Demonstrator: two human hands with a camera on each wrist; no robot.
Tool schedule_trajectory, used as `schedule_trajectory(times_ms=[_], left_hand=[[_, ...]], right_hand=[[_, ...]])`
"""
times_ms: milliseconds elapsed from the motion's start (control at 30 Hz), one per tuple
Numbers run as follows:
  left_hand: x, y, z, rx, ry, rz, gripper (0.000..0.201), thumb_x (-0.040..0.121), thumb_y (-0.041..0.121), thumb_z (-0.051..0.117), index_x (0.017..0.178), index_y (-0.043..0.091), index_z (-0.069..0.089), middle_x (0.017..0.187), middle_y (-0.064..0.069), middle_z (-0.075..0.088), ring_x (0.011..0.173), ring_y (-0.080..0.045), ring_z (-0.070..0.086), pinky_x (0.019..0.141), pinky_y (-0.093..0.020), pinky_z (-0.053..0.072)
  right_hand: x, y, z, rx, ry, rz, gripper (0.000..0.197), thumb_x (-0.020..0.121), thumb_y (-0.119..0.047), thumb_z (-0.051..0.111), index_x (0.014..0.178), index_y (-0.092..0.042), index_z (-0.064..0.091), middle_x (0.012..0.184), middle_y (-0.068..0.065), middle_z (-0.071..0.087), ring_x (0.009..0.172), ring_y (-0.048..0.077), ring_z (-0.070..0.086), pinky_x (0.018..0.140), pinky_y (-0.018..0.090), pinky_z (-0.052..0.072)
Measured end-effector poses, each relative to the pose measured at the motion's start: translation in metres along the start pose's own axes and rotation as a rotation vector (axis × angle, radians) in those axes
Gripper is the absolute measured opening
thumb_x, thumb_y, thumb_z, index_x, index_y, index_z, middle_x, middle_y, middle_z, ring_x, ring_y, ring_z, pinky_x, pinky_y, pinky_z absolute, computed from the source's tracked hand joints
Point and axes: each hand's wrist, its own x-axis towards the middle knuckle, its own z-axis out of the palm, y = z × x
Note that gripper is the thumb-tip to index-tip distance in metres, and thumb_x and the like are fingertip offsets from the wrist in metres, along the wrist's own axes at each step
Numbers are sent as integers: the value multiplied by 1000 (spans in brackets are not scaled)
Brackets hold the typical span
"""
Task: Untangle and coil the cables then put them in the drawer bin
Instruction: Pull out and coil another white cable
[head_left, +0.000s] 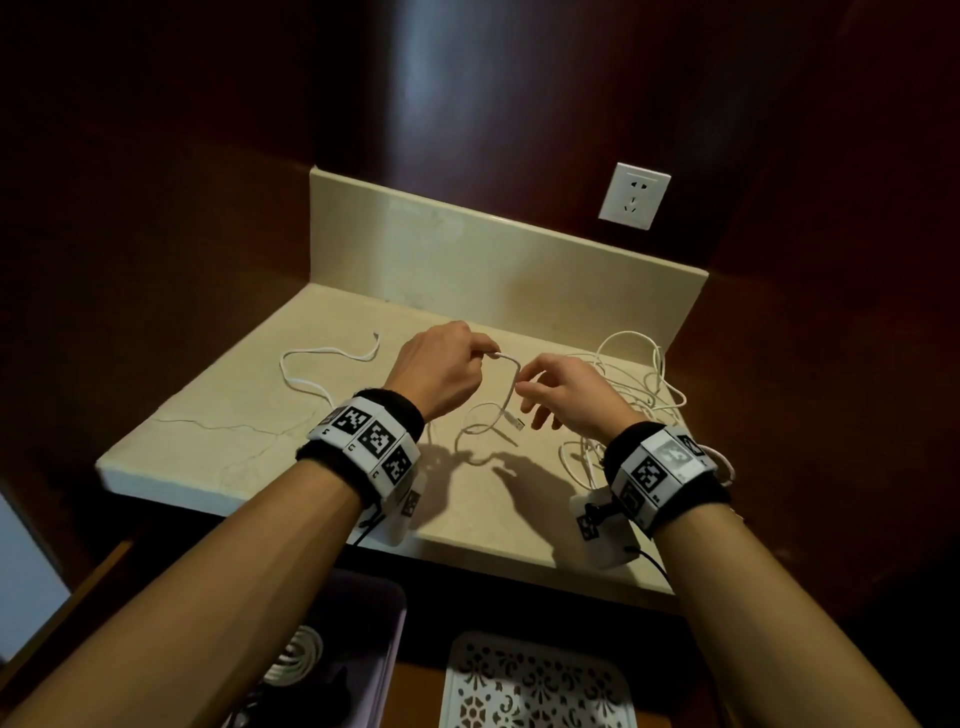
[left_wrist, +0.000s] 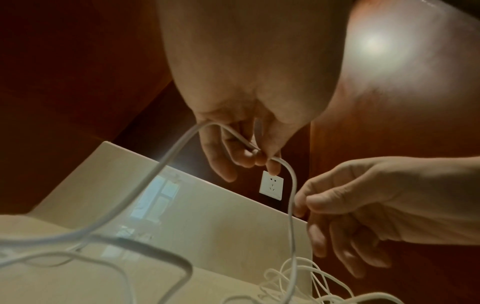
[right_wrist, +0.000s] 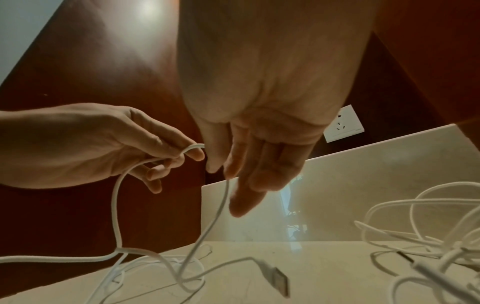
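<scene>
A white USB cable (head_left: 511, 371) arcs between my two hands above the beige counter (head_left: 249, 415). My left hand (head_left: 485, 356) pinches it near the top of the arc, seen close in the left wrist view as the cable (left_wrist: 291, 176) leaves the fingertips (left_wrist: 255, 153). My right hand (head_left: 524, 389) pinches the same cable lower down between thumb and forefinger (right_wrist: 230, 172), its other fingers stretched out. The cable's USB plug (right_wrist: 279, 279) hangs free just above the counter. A tangle of white cables (head_left: 639, 379) lies on the counter to the right.
A flat white cable (head_left: 311, 364) lies loose at the counter's left. Below the counter's front edge an open drawer holds a purple bin (head_left: 387, 639) with a coiled cable (head_left: 296, 657) and a white patterned basket (head_left: 535, 686). A wall socket (head_left: 634, 196) sits above the backsplash.
</scene>
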Motion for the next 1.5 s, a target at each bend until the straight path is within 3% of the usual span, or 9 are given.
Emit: schedule_trajectory(times_ms=[133,367,567,767,867,1033,1167,1333,1500], left_hand=[[-2,-2,0,-44,9,12,36,99,17,40,118,26,68,115,-4,63,107,-25,56,86,-34,41],[-2,-8,1,-167,34,-1,34,98,16,42,120,20,67,113,-3,67,106,-23,58,91,-36,46],[-8,-12,3,-183,-163,-47,54,85,44,65,136,33,49,102,14,66,88,-15,57,84,-34,47],[-5,-19,3,-305,-225,-75,29,86,22,68,115,22,62,87,5,69,77,-12,61,69,-28,45],[-3,-24,0,-393,-207,-88,7,90,24,64,92,19,68,69,1,70,66,-11,57,64,-28,41],[-3,-32,-2,-423,-218,-118,32,96,36,55,74,17,67,62,1,67,64,-11,58,74,-31,44],[-7,-28,1,-400,-259,-100,37,102,35,40,73,16,52,64,-3,62,58,-15,53,66,-30,42],[-6,-23,-1,-397,-290,-105,38,103,31,34,77,9,51,68,-5,58,62,-18,50,68,-33,41],[-5,-20,-8,-455,-267,-144,33,99,23,31,72,13,47,72,-7,56,66,-19,46,69,-34,39]], right_hand=[[4,-4,9,22,130,18,17,92,-27,62,103,-18,54,82,1,70,61,18,69,52,27,45],[10,-10,18,296,183,7,18,96,-9,55,82,-12,65,72,13,69,61,25,67,55,30,53],[12,-19,12,526,215,72,12,95,1,51,94,-6,62,72,21,65,53,22,63,51,25,53],[12,-26,7,598,185,98,8,97,1,50,94,-1,56,65,18,63,46,19,63,46,23,52],[10,-25,2,554,185,87,9,97,1,50,92,-1,56,66,18,63,48,21,61,46,24,51],[12,-9,-7,396,212,121,18,93,5,49,81,-6,58,68,13,65,54,21,61,49,26,46],[15,-5,-4,142,145,131,16,90,0,54,84,-12,62,79,8,70,70,21,67,66,33,54],[17,-12,3,-33,106,27,38,84,-14,69,120,-22,59,103,0,65,96,18,63,90,39,52],[14,-19,8,-117,-1,-89,54,86,-37,70,135,-30,50,107,-2,61,99,15,58,91,33,47]])
